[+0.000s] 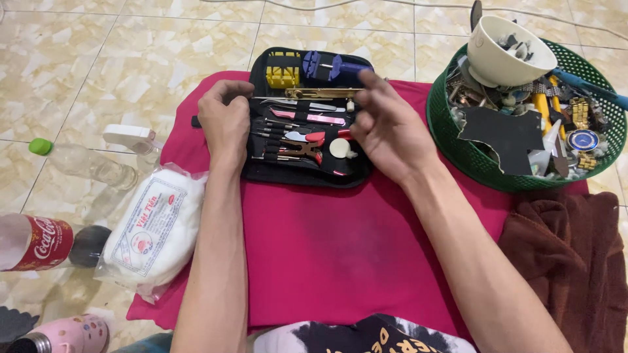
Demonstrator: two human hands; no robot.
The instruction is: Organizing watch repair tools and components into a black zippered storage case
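Kit (307, 171), lying open on the cloth (340, 248), is looking light and floppy with loose tools: left hand (226, 121) is pinching its left edge, right hand (389, 131) hovering with fingers loosely curled.

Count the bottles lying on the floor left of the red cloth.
2: a clear bottle with a green cap and a red-labelled soda bottle nearer; the pink flask is excluded.

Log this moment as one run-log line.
left hand: on tool kit case left edge | right hand: over tools, empty | case: open on red cloth
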